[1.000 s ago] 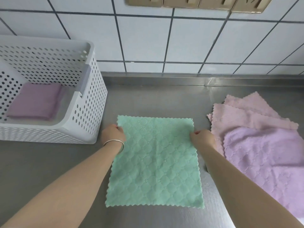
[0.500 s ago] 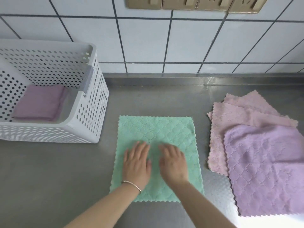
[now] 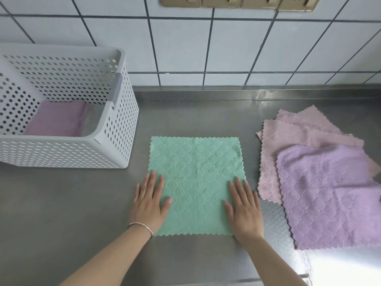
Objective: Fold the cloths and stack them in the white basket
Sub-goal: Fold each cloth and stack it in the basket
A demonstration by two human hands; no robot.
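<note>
Head view shows the green cloth lying flat and square at the middle of the steel counter. Half a second ago both palms pressed side by side at its centre; now they have slid apart to its near corners, so the smoothing looks done and the first fold is likely next. The left hand lies flat at about 8 o'clock of the cloth, fingers straight and spread, half on the fabric and half on the counter, holding nothing. The right hand lies flat at about 4 o'clock, fingers straight, also holding nothing. At 10 o'clock stands the white basket with one folded purple cloth inside. At 3 o'clock waits a pile of pink and purple cloths, unfolded.
</note>
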